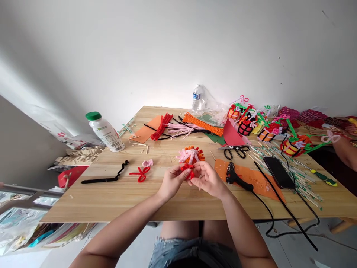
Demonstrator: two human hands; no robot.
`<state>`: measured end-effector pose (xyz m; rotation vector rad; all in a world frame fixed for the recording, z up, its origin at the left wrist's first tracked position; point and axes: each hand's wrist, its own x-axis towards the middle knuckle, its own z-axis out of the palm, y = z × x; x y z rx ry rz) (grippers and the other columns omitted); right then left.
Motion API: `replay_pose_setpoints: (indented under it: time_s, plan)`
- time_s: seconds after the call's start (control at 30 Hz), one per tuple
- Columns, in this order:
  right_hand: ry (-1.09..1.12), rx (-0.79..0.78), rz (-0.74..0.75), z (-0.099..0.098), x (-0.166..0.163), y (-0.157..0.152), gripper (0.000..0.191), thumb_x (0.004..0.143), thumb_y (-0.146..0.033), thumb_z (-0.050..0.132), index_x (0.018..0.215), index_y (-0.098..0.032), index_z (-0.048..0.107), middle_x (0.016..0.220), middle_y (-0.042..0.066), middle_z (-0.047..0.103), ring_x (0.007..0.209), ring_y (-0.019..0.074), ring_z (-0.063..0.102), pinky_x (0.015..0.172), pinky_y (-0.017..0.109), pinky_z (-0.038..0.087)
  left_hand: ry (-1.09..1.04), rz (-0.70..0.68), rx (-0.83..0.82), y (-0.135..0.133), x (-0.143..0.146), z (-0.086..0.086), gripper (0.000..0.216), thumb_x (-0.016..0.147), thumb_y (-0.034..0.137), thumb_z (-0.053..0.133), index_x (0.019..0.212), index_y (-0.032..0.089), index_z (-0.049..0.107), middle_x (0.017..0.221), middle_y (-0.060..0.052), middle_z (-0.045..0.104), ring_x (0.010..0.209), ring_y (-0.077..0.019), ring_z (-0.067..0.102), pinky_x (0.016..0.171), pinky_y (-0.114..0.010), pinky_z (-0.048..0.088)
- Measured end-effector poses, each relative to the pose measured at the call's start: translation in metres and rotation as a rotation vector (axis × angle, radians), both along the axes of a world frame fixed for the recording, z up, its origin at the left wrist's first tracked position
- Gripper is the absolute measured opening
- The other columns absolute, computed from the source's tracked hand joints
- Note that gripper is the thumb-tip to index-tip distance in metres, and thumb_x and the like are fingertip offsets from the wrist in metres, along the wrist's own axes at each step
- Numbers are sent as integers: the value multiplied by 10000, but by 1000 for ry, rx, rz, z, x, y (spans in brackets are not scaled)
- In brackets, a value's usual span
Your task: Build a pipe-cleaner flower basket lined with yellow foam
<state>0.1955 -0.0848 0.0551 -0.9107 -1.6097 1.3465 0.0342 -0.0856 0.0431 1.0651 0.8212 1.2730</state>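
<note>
Near the table's front middle, my left hand (174, 181) and my right hand (208, 179) pinch a bent red pipe cleaner (187, 167) between them. Its exact shape is partly hidden by my fingers. Just beyond my fingertips rests a pink and orange pipe-cleaner flower piece (192, 154). To the left of my left hand lie a red pipe-cleaner bow (143, 174), a small pink coiled pipe cleaner (147, 163) and a black pipe cleaner (104, 179) with one zigzag end.
Behind are red (161, 127), pink and orange pipe-cleaner bundles (203, 124). A white bottle (105, 132) stands left. Scissors (237, 150), a glue gun (237, 178), a phone (279, 172), a screwdriver (323, 178) and several decorated baskets (292, 146) lie right. Another person's arm (346, 152) shows far right.
</note>
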Motion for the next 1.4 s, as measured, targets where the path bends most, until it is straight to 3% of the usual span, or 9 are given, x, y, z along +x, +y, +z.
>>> replay_pose_setpoints:
  time_s: [0.13, 0.23, 0.47, 0.57, 0.73, 0.97, 1.17, 1.27, 1.4]
  plan:
    - [-32, -58, 5, -2, -4, 0, 306, 747, -401, 728, 873, -193, 541, 749, -1, 641, 635, 136, 639, 453, 208, 486, 13, 65, -20, 0, -1, 1, 398, 638, 470, 796, 792, 133, 651, 643, -14, 677, 527, -139, 620, 534, -285, 557]
    - [-29, -73, -41, -1, -6, 0, 281, 763, -427, 699, 842, -183, 585, 706, 14, 664, 619, 147, 645, 446, 215, 479, 31, 52, 11, 0, -1, 3, 380, 669, 476, 770, 770, 130, 649, 622, -3, 648, 499, -130, 600, 503, -279, 544]
    - [-33, 127, -244, -4, -9, 1, 206, 773, -390, 690, 790, -187, 658, 724, 30, 648, 554, 126, 604, 440, 221, 461, 94, 77, 51, 2, -5, 2, 350, 706, 470, 741, 695, 130, 659, 602, -4, 624, 486, -79, 506, 433, -196, 426]
    - [37, 105, -262, -4, -8, 1, 186, 792, -375, 657, 792, -190, 641, 656, 3, 604, 511, 110, 561, 409, 209, 421, 123, -15, 25, 1, -5, 1, 376, 733, 487, 716, 659, 125, 646, 526, -4, 604, 434, -61, 456, 407, -181, 356]
    - [-2, 41, -272, -4, -5, 2, 119, 749, -298, 633, 735, -195, 577, 537, -39, 540, 447, 106, 512, 400, 211, 376, 78, -187, -45, -1, -4, 4, 415, 725, 530, 708, 681, 123, 636, 500, -9, 601, 420, -89, 513, 398, -193, 385]
    - [-255, 195, -345, 4, -3, -2, 104, 675, -208, 589, 613, -197, 507, 521, -49, 512, 452, 78, 429, 436, 200, 338, 145, -237, -53, 1, -2, -1, 427, 727, 543, 702, 721, 121, 635, 510, -15, 619, 419, -89, 519, 399, -188, 398]
    - [-346, 265, -315, 7, -5, -2, 122, 657, -176, 575, 587, -197, 477, 490, -63, 461, 452, 73, 409, 436, 190, 320, 261, -242, -29, 0, -4, -2, 426, 748, 547, 673, 704, 126, 628, 540, -17, 617, 443, -92, 516, 414, -193, 398]
    - [-354, 242, -224, 9, -2, -2, 110, 678, -168, 592, 613, -189, 504, 520, -56, 494, 467, 74, 440, 441, 184, 339, 340, -260, 55, 1, -8, 2, 408, 804, 515, 619, 661, 132, 616, 557, -19, 592, 468, -95, 512, 428, -197, 379]
    - [-347, 233, -48, 14, 28, -11, 93, 793, -273, 619, 791, -181, 630, 736, 13, 650, 595, 116, 587, 525, 208, 458, 551, -249, 417, 0, -12, 5, 386, 893, 362, 526, 593, 136, 616, 589, -33, 561, 549, -101, 513, 530, -210, 406]
